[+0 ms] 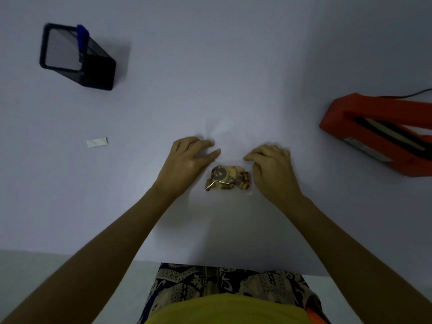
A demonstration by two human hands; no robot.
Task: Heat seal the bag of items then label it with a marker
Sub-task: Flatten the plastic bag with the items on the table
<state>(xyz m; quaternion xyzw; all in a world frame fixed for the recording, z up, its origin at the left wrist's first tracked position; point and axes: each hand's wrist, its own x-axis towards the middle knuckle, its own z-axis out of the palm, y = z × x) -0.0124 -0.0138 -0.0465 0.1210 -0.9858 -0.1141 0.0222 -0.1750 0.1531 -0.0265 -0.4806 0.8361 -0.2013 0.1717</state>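
Bag: the clear bag (230,146) lies flat on the table (233,66), about midway between the left and right edges and nearer to the front edge; the film is hard to see, and its open mouth seems to point to the far edge.
Items: small brown pieces (226,178) are gathered at the near end of the bag.
Left hand: the left hand (187,160) has its fingers bent onto the left side of the bag; whether they pinch the film or only press it, I cannot tell.
Right hand: the right hand (273,164) is curled on the right side of the bag, and it seems to pinch the film.
Heat sealer: the red sealer (383,129) stands open at the right edge, well apart from the bag.
Marker: a blue marker (83,36) stands in the black mesh holder (77,57) near the far left corner.
Risk, spill: if the bag is lifted with the mouth low, the pieces can slide out.
Risk, weak seal: if the film is wrinkled, or a piece lies in the seal line, the seam may not close.
Risk, slip: the thin film can escape from the fingers on the way to the sealer.
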